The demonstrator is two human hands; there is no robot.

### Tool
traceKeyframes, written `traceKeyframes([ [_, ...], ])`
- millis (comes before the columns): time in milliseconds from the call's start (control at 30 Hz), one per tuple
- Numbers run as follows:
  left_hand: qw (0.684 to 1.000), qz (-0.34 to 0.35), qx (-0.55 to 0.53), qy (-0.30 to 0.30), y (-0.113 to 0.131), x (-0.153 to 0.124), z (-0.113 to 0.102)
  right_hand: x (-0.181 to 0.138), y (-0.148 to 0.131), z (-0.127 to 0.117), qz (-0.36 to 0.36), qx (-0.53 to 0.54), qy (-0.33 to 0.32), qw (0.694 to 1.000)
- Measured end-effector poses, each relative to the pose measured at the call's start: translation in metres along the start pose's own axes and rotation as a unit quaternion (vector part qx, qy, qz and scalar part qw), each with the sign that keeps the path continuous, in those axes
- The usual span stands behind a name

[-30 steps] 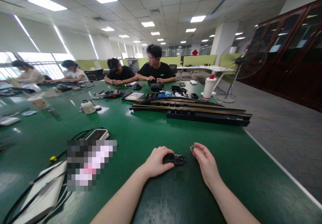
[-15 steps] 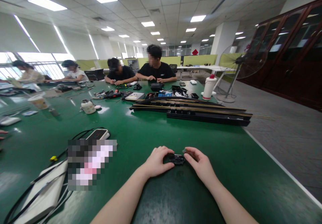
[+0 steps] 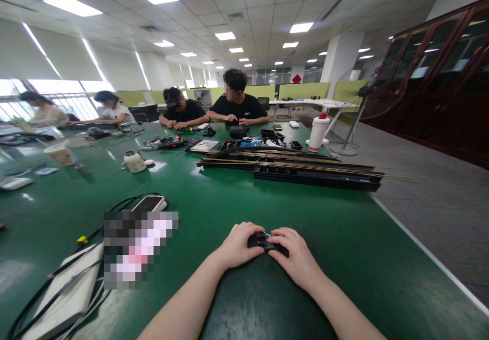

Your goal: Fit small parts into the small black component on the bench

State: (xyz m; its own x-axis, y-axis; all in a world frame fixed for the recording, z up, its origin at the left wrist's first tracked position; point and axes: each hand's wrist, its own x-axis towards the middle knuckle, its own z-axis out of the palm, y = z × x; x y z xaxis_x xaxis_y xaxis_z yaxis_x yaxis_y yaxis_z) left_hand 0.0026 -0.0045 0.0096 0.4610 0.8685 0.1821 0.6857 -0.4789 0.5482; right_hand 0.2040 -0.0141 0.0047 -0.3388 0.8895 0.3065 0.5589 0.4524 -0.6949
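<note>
A small black part (image 3: 263, 242), looking like a plastic block with ridges, lies between my hands on the green tabletop. My left hand (image 3: 237, 245) grips its left end, thumb at the near side and fingers at the far side. My right hand (image 3: 293, 253) closes around the right end, with its fingers over the top and the thumb low in front. A pale edge shows on top by the right fingertips; whether it is a separate piece, I cannot tell. The fingers hide much of the part.
Long black rails (image 3: 317, 181) with thin brass-coloured rods lie across the table ahead. To my left are a white box (image 3: 64, 294) with cables and a blurred-out item. A white bottle (image 3: 318, 133), a small jar (image 3: 134, 161) and tools lie farther off. Several people sit around.
My right hand has moved left and down onto the black part. The small greyish piece it pinched above the part no longer shows clearly. My left hand stays put.
</note>
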Motion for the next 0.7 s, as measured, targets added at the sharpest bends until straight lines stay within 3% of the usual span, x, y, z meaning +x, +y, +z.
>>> traceKeyframes([
  [333,1.000,-0.002,0.005,0.003,-0.0006,0.0008,0.0009,-0.0027,0.0015,0.0023,-0.045,-0.083,0.003,0.995],
  [700,1.000,-0.004,-0.002,0.003,-0.0024,0.0009,0.0036,-0.0027,0.0009,0.0007,-0.020,-0.102,-0.015,0.994],
])
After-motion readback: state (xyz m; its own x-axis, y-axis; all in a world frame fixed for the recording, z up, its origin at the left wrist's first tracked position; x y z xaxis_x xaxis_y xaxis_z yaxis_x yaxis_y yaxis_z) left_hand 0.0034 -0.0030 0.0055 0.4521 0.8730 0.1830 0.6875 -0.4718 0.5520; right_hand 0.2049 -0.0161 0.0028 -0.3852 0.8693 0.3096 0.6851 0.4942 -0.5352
